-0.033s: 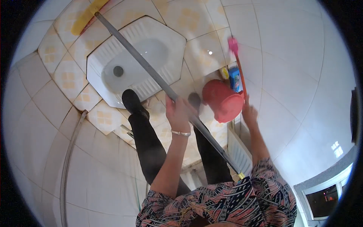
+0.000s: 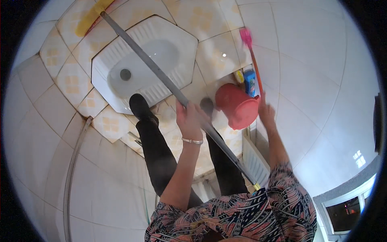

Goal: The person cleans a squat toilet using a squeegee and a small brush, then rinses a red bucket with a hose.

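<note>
My left hand (image 2: 190, 122) is wrapped round a long grey pole (image 2: 147, 62). The pole runs from a yellow, broom-like head (image 2: 93, 17) at the far left to my waist, passing over the white squat toilet (image 2: 105, 64). Against the right wall, my right hand (image 2: 266, 112) is closed on the orange handle of a pink-headed toilet brush (image 2: 256, 66), its head pointing away from me. A red plastic bucket (image 2: 234, 103) is tilted just left of my right hand.
Behind the bucket, a blue bottle (image 2: 249, 82) and a small yellow item (image 2: 239, 76) stand by the right wall. A grey pipe (image 2: 74, 161) runs along the left wall. My shoe (image 2: 140, 107) is beside the toilet's rim. A white slatted panel (image 2: 256, 159) is below the bucket.
The pink brush head has shifted slightly away from me and to the left, my right hand moving a little with it. My left hand and the pole are almost unchanged.
</note>
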`<act>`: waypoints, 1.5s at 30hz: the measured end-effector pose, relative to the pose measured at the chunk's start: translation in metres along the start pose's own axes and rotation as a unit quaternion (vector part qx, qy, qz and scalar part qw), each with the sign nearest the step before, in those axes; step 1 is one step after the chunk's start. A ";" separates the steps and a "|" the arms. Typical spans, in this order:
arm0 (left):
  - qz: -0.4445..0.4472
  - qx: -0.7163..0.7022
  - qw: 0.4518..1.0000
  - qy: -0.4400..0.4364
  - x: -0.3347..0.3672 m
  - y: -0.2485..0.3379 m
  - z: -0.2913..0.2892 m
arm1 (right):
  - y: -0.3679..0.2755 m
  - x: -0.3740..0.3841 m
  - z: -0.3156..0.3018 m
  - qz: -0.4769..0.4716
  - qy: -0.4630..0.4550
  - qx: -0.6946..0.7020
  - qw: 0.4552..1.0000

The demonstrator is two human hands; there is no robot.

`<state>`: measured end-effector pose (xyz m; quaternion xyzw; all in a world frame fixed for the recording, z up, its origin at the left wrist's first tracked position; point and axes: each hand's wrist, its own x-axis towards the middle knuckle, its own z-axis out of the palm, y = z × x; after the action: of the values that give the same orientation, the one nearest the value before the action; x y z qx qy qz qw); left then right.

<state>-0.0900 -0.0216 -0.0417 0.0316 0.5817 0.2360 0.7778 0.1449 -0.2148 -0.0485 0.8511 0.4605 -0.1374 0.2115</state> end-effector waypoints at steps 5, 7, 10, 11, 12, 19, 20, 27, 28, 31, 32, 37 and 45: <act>-0.002 -0.018 1.000 -0.018 -0.007 -0.009 0.007 | -0.032 0.204 -0.026 0.020 0.032 0.028 0.999; -0.009 -0.018 1.000 -0.004 -0.008 -0.010 0.004 | -0.059 0.250 -0.033 0.007 0.071 0.056 0.996; -0.013 -0.015 1.000 0.003 -0.002 -0.015 -0.008 | -0.080 0.215 -0.025 0.028 0.018 0.066 0.997; -0.004 -0.020 1.000 0.003 0.002 -0.019 -0.009 | -0.068 0.187 -0.004 0.027 0.001 0.113 0.993; -0.043 -0.060 0.997 -0.012 0.006 -0.022 -0.013 | -0.064 0.143 0.012 -0.012 0.046 0.108 0.993; -0.027 -0.003 1.000 0.011 0.000 -0.017 0.003 | -0.071 -0.069 0.015 -0.105 -0.019 0.136 0.985; -0.029 0.005 1.000 0.008 0.000 -0.017 0.003 | -0.082 -0.068 0.012 -0.099 -0.017 0.165 0.981; -0.011 -0.045 0.999 0.020 -0.004 -0.016 0.014 | -0.153 0.138 -0.021 -0.088 -0.017 0.159 0.983; -0.025 -0.066 0.997 0.042 -0.005 -0.016 0.015 | -0.159 0.157 -0.019 -0.102 0.032 0.170 0.980; -0.020 -0.060 0.993 0.095 -0.004 -0.001 0.000 | -0.200 0.143 -0.026 -0.087 0.018 0.165 0.982; -0.015 -0.035 0.992 0.118 -0.004 0.002 -0.005 | -0.204 0.122 -0.022 -0.098 -0.014 0.151 0.983; 0.018 -0.076 0.983 0.168 0.002 0.019 -0.022 | -0.202 0.019 -0.014 -0.132 -0.166 0.149 0.966; -0.010 -0.131 0.982 0.134 0.005 0.004 -0.024 | -0.256 0.115 -0.031 -0.164 0.017 0.173 0.971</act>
<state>-0.1128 -0.0217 -0.0526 -0.1079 0.6449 0.3042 0.6928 -0.0070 0.0082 -0.1305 0.7900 0.5662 -0.2333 0.0283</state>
